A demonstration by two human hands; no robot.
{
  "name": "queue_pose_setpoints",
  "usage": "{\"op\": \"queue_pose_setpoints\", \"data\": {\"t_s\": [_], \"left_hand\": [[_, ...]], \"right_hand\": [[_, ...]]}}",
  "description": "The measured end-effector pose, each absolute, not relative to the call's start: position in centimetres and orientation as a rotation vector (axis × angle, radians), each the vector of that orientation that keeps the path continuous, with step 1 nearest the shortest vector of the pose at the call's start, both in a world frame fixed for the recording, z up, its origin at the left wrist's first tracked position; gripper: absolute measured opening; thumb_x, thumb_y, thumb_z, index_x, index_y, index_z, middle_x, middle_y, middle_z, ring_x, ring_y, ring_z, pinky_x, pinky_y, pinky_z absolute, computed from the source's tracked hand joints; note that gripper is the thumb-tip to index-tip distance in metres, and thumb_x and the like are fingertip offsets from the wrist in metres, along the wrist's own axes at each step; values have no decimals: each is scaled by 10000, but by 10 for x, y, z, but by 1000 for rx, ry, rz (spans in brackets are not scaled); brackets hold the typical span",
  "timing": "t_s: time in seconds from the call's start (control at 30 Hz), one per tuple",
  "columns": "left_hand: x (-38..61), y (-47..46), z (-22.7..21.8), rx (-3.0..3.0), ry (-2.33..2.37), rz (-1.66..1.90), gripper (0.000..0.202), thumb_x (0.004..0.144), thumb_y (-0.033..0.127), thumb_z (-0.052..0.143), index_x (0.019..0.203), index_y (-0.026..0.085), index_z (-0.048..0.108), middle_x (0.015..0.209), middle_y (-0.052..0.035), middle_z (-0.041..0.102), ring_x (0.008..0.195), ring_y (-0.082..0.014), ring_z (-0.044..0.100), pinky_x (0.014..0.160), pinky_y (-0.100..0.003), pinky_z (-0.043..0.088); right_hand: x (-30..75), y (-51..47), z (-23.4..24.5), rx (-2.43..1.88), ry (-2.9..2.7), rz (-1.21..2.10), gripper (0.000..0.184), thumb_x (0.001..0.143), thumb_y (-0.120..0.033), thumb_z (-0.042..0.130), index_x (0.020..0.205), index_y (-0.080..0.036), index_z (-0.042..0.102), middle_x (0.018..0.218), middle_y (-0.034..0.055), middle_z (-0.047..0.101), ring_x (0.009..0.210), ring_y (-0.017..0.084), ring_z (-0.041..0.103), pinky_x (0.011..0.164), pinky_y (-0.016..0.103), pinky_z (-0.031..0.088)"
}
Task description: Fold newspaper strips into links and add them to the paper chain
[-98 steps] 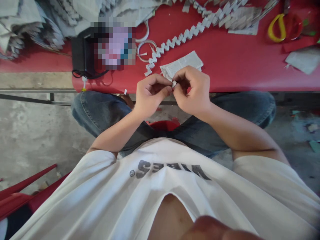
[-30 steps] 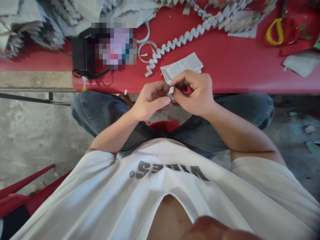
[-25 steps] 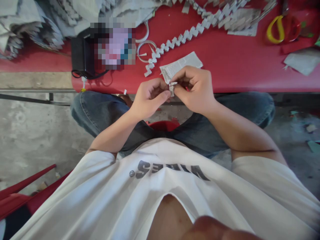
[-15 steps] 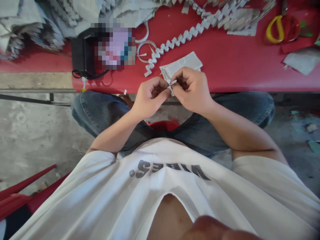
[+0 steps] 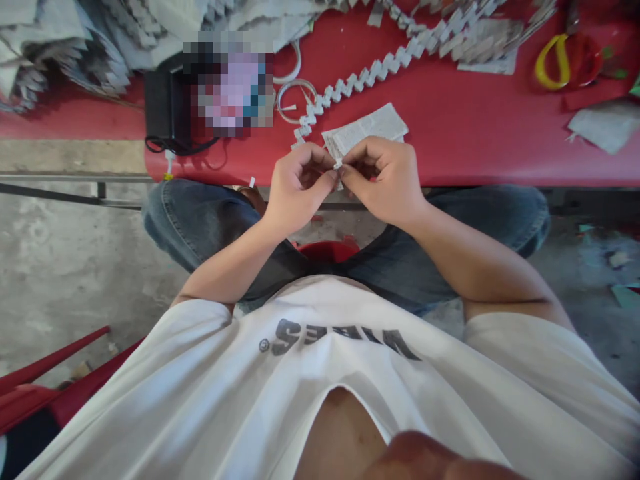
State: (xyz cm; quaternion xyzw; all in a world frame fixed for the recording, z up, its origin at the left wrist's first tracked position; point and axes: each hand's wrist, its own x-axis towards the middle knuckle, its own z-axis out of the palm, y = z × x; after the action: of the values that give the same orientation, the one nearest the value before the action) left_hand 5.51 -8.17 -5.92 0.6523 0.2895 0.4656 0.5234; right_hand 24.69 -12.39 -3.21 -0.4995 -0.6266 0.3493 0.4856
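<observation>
Between the fingertips of both hands is a small folded paper piece (image 5: 339, 164), whitish with printed marks. My left hand (image 5: 301, 187) pinches it from the left, thumb and index finger meeting on it. From the right, my right hand (image 5: 384, 177) pinches the same piece, its other fingers curled in. Just behind the hands, a stack of cut newspaper strips (image 5: 370, 128) lies near the table's front edge. A zigzag chain of folded paper (image 5: 360, 81) runs from behind my left hand toward the upper right.
On the red table (image 5: 480, 133) are a tape roll (image 5: 296, 100), a black box with a cable (image 5: 167, 107) and a blurred-out patch at left. Heaped folded newspaper (image 5: 95, 40) fills the back left. Yellow-handled scissors (image 5: 553, 61) and a grey paper bundle (image 5: 605, 123) lie at right.
The fingertips have come closer together around the paper piece, which has turned from slanting to more upright. Both hands stay in nearly the same place; the view has shifted slightly.
</observation>
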Motion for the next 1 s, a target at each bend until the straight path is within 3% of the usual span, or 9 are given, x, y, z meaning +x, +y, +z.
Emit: {"op": "queue_pose_setpoints", "data": {"t_s": [0.3,0.4,0.53,0.73,1.0], "left_hand": [[56,-84,-57,1568,745,1127,454,1015,652,781,903,240,626,747,37,630,600,-74,644,543,-222,531],[57,-81,-56,1566,745,1106,453,1020,629,780,870,236,613,702,42,607,578,-69,611,522,-219,491],[57,-79,-58,1571,794,1091,366,1033,534,779,881,232,638,707,36,632,599,-72,626,537,-220,494],[54,-83,-53,1662,845,1106,179,931,346,852,930,219,725,814,12,729,709,-95,697,570,-213,512],[49,-85,-50,1716,815,1124,180,850,233,830,846,236,650,757,51,659,673,-85,624,603,-251,494]], "right_hand": [[249,-132,-26,-1233,-1753,599,106,1038,-348,678,1008,-270,743,822,15,735,702,213,664,761,412,609],[250,-132,-27,-1284,-1768,592,103,1045,-355,690,1024,-274,750,847,28,759,727,224,680,777,417,621],[250,-132,-29,-1343,-1769,596,120,1050,-370,711,998,-265,736,824,26,758,698,214,660,742,401,604],[252,-127,-30,-1362,-1856,542,85,1005,-324,732,960,-251,736,818,29,770,666,206,639,710,394,544],[256,-129,-34,-1303,-2081,362,171,1014,-289,646,1103,-228,779,942,83,823,829,272,752,777,405,543]]}}
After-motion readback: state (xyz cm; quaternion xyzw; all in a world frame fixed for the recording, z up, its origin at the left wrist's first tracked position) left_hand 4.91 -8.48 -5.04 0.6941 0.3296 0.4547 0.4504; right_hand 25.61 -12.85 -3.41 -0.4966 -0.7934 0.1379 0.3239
